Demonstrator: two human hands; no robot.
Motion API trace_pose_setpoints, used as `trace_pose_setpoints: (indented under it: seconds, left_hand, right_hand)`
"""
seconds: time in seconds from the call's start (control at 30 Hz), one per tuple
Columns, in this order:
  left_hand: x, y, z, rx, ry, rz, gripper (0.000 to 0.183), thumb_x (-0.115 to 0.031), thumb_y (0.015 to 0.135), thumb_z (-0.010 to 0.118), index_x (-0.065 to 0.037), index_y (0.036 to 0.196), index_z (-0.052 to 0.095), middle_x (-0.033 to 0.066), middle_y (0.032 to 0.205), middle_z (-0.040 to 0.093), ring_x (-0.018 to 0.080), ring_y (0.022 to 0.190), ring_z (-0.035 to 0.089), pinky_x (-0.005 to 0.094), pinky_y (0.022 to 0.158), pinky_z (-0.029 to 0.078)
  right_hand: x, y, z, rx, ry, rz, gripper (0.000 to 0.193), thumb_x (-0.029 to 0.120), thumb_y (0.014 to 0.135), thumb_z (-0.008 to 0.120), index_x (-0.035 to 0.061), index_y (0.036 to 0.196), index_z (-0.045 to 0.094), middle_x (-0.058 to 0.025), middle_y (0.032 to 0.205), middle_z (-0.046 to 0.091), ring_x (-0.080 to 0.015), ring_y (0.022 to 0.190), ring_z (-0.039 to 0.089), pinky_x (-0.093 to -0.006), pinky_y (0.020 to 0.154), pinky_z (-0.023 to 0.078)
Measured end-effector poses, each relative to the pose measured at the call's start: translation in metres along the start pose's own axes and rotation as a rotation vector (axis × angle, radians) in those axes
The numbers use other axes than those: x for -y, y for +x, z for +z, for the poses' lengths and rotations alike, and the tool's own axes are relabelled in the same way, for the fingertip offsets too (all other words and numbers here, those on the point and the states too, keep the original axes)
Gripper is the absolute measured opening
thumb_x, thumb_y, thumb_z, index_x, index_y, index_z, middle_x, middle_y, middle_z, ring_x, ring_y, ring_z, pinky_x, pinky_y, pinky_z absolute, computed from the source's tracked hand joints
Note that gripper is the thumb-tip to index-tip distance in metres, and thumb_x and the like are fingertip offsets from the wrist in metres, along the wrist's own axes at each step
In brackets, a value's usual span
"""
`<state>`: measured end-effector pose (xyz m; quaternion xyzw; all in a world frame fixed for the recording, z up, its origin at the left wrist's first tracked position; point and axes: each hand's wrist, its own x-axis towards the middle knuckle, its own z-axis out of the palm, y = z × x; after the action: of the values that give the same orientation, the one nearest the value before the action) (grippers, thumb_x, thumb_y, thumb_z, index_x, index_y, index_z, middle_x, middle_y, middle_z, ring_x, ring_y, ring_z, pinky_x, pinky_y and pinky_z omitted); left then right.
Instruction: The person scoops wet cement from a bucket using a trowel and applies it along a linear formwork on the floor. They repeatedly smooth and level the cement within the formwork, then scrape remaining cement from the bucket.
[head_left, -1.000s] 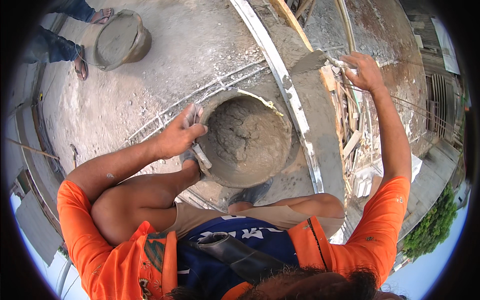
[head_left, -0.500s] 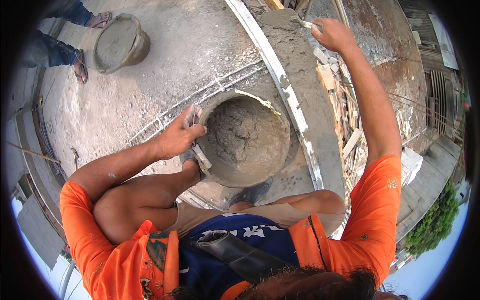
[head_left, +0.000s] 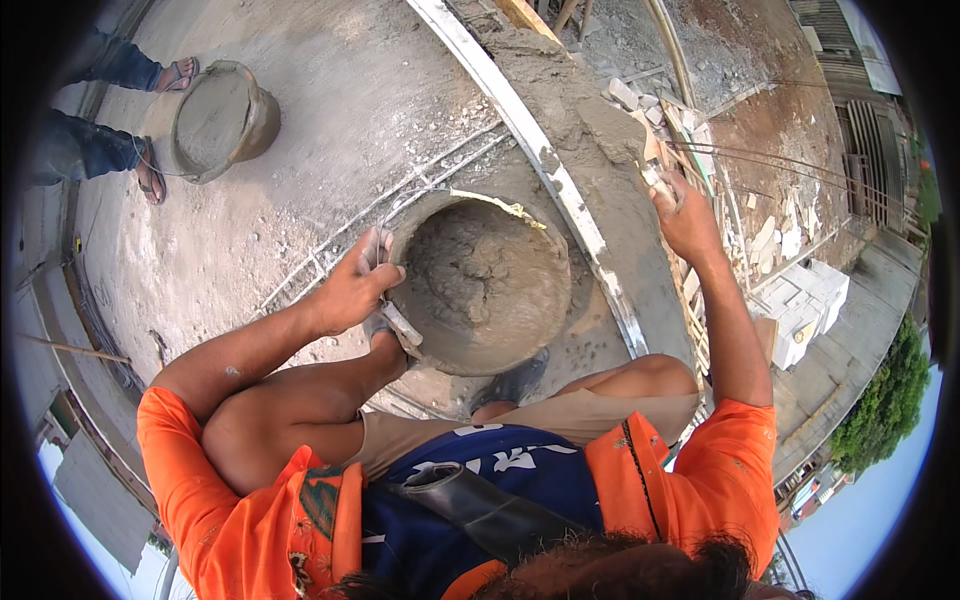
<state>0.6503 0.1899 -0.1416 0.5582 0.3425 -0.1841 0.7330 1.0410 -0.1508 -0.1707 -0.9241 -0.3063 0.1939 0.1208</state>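
Left hand: left of the frame's centre, the left hand (head_left: 355, 285) has its grip closed at the near bucket's left rim, with a thin wire (head_left: 381, 232) at the fingers.
Near bucket: the near bucket (head_left: 425, 325) is at the frame's centre, with wet mortar (head_left: 490, 270) inside.
Right hand: right of centre, the right hand (head_left: 688, 220) has its grip wrapped around the handle of a trowel (head_left: 657, 182).
Trowel blade: mortar-coated, over the grey mortar strip (head_left: 570, 95), upper right.
Pale bar: the pale bar (head_left: 560, 185) runs between bucket and trowel.
Upper left: another mortar-filled bucket (head_left: 262, 125) beside sandalled feet (head_left: 152, 180).
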Motion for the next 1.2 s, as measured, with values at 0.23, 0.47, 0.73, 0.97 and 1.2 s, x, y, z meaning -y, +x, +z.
trace_pose_setpoints:
  seconds: [0.23,0.47,0.73,0.97,1.2]
  left_hand:
    - [-0.015,0.001,0.000,0.003,0.038,-0.052,0.031,-0.010,0.107,0.063,-0.006,0.136,0.053,0.0034,0.111,0.060,0.0131,0.098,0.057,0.0334,0.083,0.051]
    - [-0.008,0.001,0.003,-0.014,0.014,-0.018,0.028,-0.014,0.106,0.064,-0.008,0.133,0.056,0.0009,0.108,0.060,0.0111,0.092,0.057,0.0295,0.076,0.050]
    - [-0.016,-0.001,0.005,-0.027,0.057,-0.042,0.027,-0.017,0.105,0.066,-0.010,0.128,0.056,0.0003,0.106,0.058,0.0115,0.090,0.057,0.0297,0.069,0.051]
    - [-0.009,0.002,0.001,-0.007,0.070,-0.039,0.027,-0.019,0.104,0.067,-0.011,0.128,0.056,0.0006,0.105,0.058,0.0115,0.087,0.058,0.0286,0.066,0.051]
    - [-0.007,0.001,0.003,-0.032,0.018,0.013,0.021,-0.011,0.104,0.066,-0.009,0.122,0.056,0.0002,0.100,0.057,0.0112,0.089,0.054,0.0315,0.075,0.047]
  right_hand:
    - [0.011,0.035,0.046,0.070,0.346,0.285,0.048,0.028,0.107,0.070,-0.0101,0.135,0.067,-0.0387,0.124,0.075,-0.0531,0.123,0.072,-0.0542,0.106,0.055]
    - [0.069,0.056,0.039,0.077,0.207,0.249,0.048,0.029,0.102,0.074,-0.0142,0.125,0.072,-0.0382,0.123,0.076,-0.0514,0.122,0.073,-0.0532,0.106,0.057]
    - [0.143,0.044,0.069,0.011,0.196,0.240,0.047,0.025,0.102,0.073,-0.0120,0.130,0.064,-0.0372,0.128,0.074,-0.0517,0.125,0.072,-0.0558,0.107,0.057]
    - [0.144,0.058,0.078,-0.100,0.319,0.285,0.048,0.024,0.103,0.071,-0.0088,0.136,0.062,-0.0350,0.131,0.073,-0.0518,0.124,0.071,-0.0572,0.107,0.056]
    - [0.161,0.074,0.080,-0.016,0.220,0.096,0.047,0.026,0.103,0.071,-0.0081,0.134,0.065,-0.0334,0.130,0.074,-0.0502,0.124,0.072,-0.0565,0.108,0.056]
